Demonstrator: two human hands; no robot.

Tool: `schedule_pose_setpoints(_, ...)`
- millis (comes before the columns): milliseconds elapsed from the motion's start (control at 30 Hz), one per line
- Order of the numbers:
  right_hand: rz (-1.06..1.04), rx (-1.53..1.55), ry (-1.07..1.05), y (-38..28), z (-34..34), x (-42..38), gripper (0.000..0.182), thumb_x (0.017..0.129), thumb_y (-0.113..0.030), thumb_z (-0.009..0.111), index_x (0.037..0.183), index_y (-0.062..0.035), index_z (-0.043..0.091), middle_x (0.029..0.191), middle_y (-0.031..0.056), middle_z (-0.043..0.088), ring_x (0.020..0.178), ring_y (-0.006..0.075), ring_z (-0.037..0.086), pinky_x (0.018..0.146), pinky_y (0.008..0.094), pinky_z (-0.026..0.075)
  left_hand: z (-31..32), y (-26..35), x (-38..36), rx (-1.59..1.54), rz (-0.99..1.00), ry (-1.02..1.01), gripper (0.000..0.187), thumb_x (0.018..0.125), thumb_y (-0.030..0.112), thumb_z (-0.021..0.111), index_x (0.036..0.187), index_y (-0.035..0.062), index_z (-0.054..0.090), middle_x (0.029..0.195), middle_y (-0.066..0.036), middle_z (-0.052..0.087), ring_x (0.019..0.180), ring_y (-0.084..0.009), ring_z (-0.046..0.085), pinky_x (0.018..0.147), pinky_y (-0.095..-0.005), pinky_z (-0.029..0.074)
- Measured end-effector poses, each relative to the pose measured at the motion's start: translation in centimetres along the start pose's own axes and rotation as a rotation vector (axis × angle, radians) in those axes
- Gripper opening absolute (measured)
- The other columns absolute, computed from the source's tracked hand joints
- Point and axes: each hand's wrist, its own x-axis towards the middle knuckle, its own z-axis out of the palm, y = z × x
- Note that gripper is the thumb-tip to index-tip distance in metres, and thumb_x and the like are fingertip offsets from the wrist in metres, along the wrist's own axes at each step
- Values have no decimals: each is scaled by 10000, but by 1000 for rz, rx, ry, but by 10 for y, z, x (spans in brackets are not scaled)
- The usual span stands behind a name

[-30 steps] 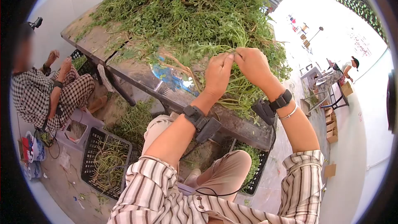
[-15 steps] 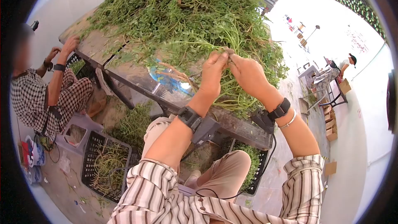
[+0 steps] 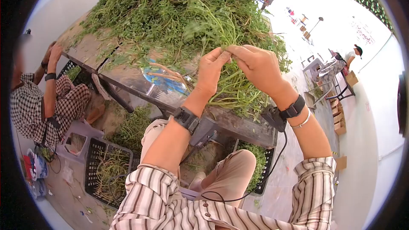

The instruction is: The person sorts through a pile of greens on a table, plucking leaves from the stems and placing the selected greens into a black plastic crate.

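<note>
A large heap of green leafy stems [image 3: 170, 12] covers the table [image 3: 128, 79]. Over its near edge my left hand [image 3: 211, 69] is closed, thumb and fingers pinching a few green stems [image 3: 228, 34] whose leafy ends point up and away. My right hand [image 3: 257, 67] meets it at the fingertips and pinches the same stems at their lower end. More loose stems [image 3: 240, 96] lie beneath and between my hands. A blue and clear plastic piece [image 3: 164, 79] rests on the table left of my left hand.
Black crates with stems stand on the floor at lower left [image 3: 111, 168] and beside my knee [image 3: 260, 168]. A person in checked clothes [image 3: 32, 106] sits at the left, hands at the table edge. Another person [image 3: 352, 55] sits far right near cardboard boxes [image 3: 338, 117].
The view has shifted slightly. The leafy stems in my hands now point more upright, and my right fingers reach further over my left fingertips. The person at left has moved their hands closer together.
</note>
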Motion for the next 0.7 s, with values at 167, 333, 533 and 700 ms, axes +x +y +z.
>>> schedule_pose_setpoints(167, -168, -201, 16, 6, 1, 5, 209, 761, -94, 604, 967, -103, 568, 707, 43, 573, 676, 224, 616, 547, 338, 495, -5, 2, 1, 111, -25, -53, 170, 902, 187, 590, 870, 28, 643, 773, 29, 553, 743, -66, 475, 715, -235, 375)
schedule_pose_setpoints(333, -206, -328, -25, 7, 1, 6, 149, 750, -104, 606, 877, -103, 528, 691, 30, 554, 672, 209, 615, 550, 330, 499, -4, 3, 1, 122, -6, -78, 174, 910, 188, 579, 844, 35, 629, 754, 35, 543, 709, -57, 450, 684, -228, 361)
schedule_pose_setpoints(533, -201, -426, -92, 8, 1, 7, 137, 739, -102, 615, 838, -99, 520, 710, 30, 563, 692, 203, 616, 557, 317, 499, 0, 5, -3, 200, -19, -67, 191, 928, 187, 555, 796, 53, 590, 699, 54, 489, 666, -46, 408, 628, -220, 330)
schedule_pose_setpoints(700, -185, -432, -114, 13, 4, 6, 118, 743, -102, 615, 827, -104, 532, 722, 24, 567, 734, 189, 619, 585, 310, 507, 3, 7, -4, 251, -18, -67, 188, 936, 184, 546, 801, 59, 581, 682, 69, 446, 632, -37, 356, 580, -217, 297)
